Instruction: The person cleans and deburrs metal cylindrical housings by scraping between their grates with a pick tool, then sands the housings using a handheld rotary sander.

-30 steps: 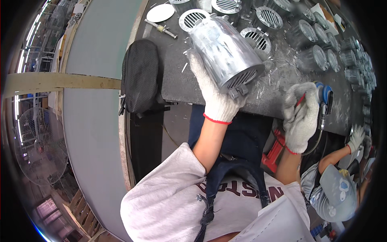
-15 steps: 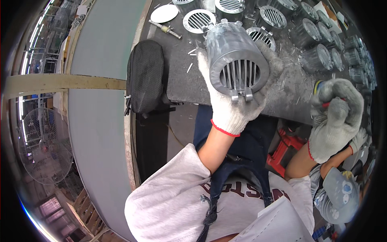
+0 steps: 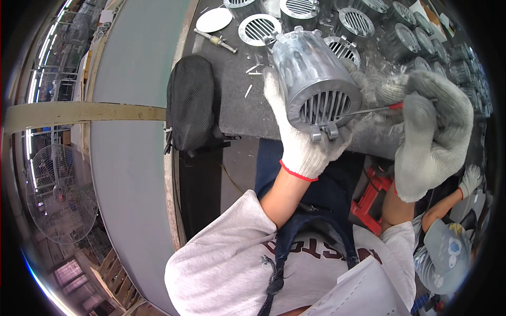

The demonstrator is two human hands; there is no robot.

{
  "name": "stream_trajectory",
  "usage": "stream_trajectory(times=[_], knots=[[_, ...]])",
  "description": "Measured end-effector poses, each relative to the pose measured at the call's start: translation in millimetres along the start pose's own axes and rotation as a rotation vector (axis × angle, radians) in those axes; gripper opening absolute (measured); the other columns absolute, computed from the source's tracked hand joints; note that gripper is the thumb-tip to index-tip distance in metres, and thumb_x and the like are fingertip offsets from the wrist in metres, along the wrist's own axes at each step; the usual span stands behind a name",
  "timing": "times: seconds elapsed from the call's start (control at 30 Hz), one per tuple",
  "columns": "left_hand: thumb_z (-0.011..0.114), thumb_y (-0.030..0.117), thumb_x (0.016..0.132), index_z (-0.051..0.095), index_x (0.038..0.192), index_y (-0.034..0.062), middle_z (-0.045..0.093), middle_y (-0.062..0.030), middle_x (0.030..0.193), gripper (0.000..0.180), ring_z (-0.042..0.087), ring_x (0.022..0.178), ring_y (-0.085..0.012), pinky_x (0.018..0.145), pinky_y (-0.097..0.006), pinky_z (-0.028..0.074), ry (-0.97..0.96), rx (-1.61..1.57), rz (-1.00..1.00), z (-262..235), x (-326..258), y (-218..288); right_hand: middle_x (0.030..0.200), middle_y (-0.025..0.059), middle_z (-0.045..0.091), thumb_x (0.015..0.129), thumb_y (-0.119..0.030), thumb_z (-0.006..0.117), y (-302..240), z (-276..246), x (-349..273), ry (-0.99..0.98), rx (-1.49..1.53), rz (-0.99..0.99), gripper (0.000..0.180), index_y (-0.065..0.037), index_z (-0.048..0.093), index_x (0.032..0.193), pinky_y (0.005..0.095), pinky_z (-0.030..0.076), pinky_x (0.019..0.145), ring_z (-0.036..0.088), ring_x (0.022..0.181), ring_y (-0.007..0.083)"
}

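1. The left hand (image 3: 303, 139), in a white knit glove, is wrapped around a metal vent (image 3: 314, 79), one slotted grey cylinder held above the near edge of the table (image 3: 237, 113).
2. At three o'clock from the vent, the right hand (image 3: 429, 131), in a grey glove, is closed on a thin red-handled tool (image 3: 369, 110), its tip in the slots.
3. At nine o'clock, one black bag (image 3: 191, 102) hangs over the table's left edge; bare tabletop lies between bag and vent.
4. At twelve o'clock, about a dozen more vents (image 3: 358, 21) crowd the far side, with one white disc (image 3: 213, 20) and one screwdriver (image 3: 216, 40).
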State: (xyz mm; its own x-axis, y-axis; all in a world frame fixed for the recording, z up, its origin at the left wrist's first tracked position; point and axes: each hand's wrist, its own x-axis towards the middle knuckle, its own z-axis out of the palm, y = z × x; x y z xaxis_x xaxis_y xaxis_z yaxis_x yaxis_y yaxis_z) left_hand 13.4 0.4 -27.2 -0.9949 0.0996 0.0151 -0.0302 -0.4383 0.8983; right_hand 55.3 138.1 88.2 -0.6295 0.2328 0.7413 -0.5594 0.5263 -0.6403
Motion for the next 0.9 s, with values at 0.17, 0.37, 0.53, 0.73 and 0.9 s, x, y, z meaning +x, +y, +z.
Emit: stream_trajectory(times=[0.17, 0.37, 0.53, 0.73, 0.9], knots=[[0.045, 0.067, 0.1, 0.047, 0.145, 0.0112, 0.06, -0.011, 0.13, 0.071, 0.065, 0.104, -0.0256, 0.08, -0.039, 0.058, -0.002, -0.048, 0.008, 4, 1, 1, 0.11, 0.0208, 0.071, 0.094, -0.002, 0.07, 4, 8, 2, -0.015, 0.255, -0.013, 0.032, 0.009, 0.06, 0.122, 0.031, 0.063, 0.085, 0.074, 0.097, 0.0236], [0.047, 0.07, 0.098, 0.047, 0.145, 0.0128, 0.058, -0.0103, 0.135, 0.075, 0.061, 0.113, -0.026, 0.09, -0.042, 0.055, -0.021, -0.099, 0.003, 7, 0, -1, 0.106, 0.0185, 0.073, 0.093, 0.003, 0.07, 5, 19, 4, -0.126, 0.21, -0.012, 0.029, 0.008, 0.061, 0.119, 0.0283, 0.062, 0.078, 0.075, 0.089, 0.0214], [0.049, 0.073, 0.095, 0.048, 0.146, 0.0141, 0.056, -0.0096, 0.138, 0.078, 0.058, 0.121, -0.0262, 0.099, -0.045, 0.053, -0.024, -0.147, 0.005, 12, 0, -1, 0.105, 0.0168, 0.073, 0.092, 0.006, 0.072, -2, 18, 9, -0.199, -0.039, -0.119, 0.026, 0.007, 0.064, 0.116, 0.0233, 0.059, 0.075, 0.074, 0.089, 0.0176], [0.051, 0.075, 0.094, 0.049, 0.145, 0.0153, 0.055, -0.009, 0.141, 0.079, 0.056, 0.126, -0.0268, 0.105, -0.047, 0.051, -0.05, -0.268, -0.042, 11, 0, -5, 0.114, 0.0117, 0.075, 0.083, 0.003, 0.073, 0, 28, -21, -0.257, -0.259, -0.288, 0.032, -0.004, 0.073, 0.115, 0.0349, 0.058, 0.081, 0.074, 0.092, 0.0214], [0.049, 0.076, 0.094, 0.053, 0.141, 0.0159, 0.059, -0.0085, 0.136, 0.076, 0.059, 0.122, -0.0284, 0.104, -0.049, 0.052, -0.106, -0.627, -0.231, -7, -3, -11, 0.12, 0.0133, 0.072, 0.095, -0.007, 0.061, -12, -12, -57, -0.444, 0.265, 0.188, 0.029, -0.002, 0.071, 0.122, 0.0371, 0.054, 0.098, 0.071, 0.105, 0.0234]])
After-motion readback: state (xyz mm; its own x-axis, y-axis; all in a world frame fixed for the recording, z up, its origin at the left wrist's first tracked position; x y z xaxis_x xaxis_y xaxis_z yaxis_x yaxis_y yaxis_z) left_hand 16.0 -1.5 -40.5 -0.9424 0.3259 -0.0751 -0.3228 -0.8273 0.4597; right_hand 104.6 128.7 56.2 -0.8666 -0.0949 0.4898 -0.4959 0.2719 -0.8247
